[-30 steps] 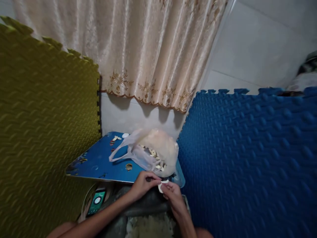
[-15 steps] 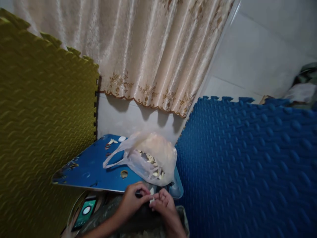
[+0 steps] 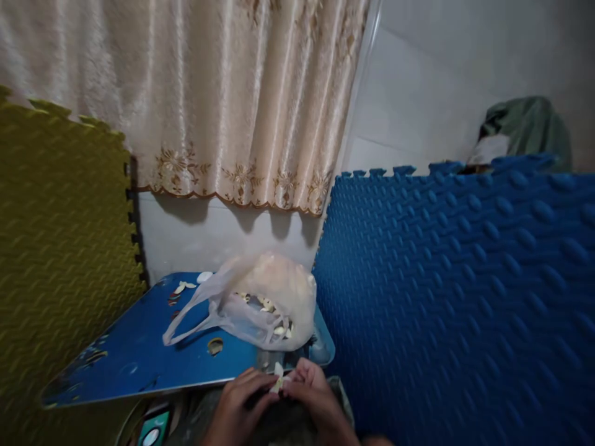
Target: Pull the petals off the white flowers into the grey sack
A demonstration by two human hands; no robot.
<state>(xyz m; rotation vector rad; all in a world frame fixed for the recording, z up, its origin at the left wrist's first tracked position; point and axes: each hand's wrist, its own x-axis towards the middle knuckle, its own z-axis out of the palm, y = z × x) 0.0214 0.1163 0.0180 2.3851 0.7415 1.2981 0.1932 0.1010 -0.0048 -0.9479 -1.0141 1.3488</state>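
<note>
Low in the head view, my left hand (image 3: pixel 238 401) and my right hand (image 3: pixel 312 391) meet just off the front edge of a blue tabletop (image 3: pixel 186 365). Between their fingertips is a small white, flat-looking piece (image 3: pixel 278 378), pinched from both sides; its kind is too small to make out. Just beyond my hands, a translucent plastic bag (image 3: pixel 297 297) lies on the tabletop with its handles toward the left. Several pale pieces (image 3: pixel 266 303) show at its mouth.
A few pale pieces (image 3: pixel 180 288) and a white round thing (image 3: pixel 204 277) lie at the tabletop's back. Yellow (image 3: pixel 65 235) and blue (image 3: pixel 446 285) foam mats stand as walls left and right. A phone (image 3: pixel 153 427) sits lower left. A curtain (image 3: pixel 223 105) hangs behind.
The view has shifted, so the table and bag appear further left. My hands stay together, with the left fingers turned differently around the white piece, which now shows more.
</note>
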